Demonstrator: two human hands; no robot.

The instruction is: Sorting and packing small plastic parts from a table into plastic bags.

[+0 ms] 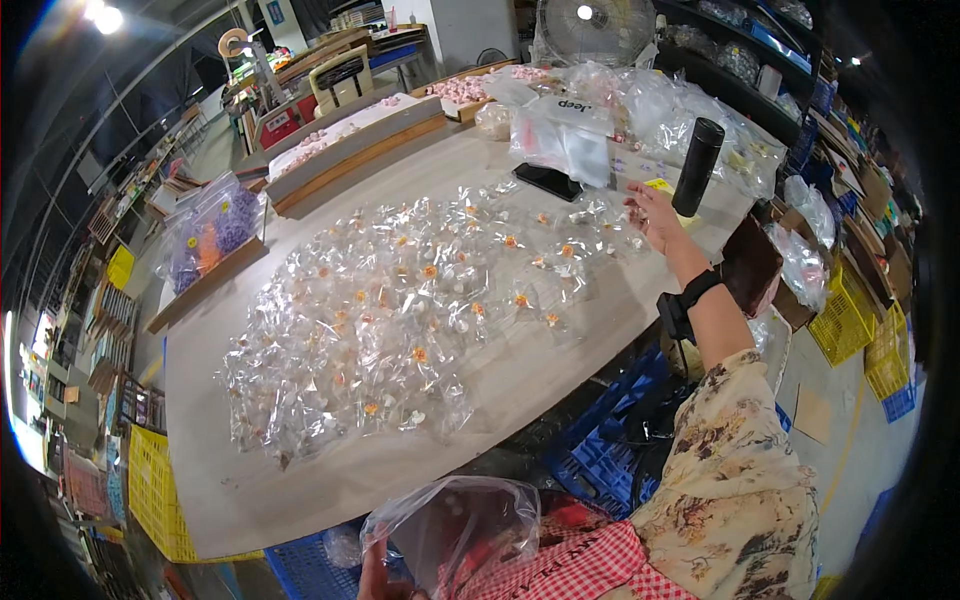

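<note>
Near the table's far edge, the right hand (655,215), fingers apart, could topple the upright black bottle (697,166); the left hand (378,580) pinches a clear bag (455,525).

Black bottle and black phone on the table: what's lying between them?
In the head view, between the black bottle and the black phone lie clear plastic bags and a small white box; no bare table shows there.

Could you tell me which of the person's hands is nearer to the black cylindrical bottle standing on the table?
The right hand. It is raised just left of the black bottle, apart from it. The left hand is far off at the lower edge, gripping a clear plastic bag.
</note>
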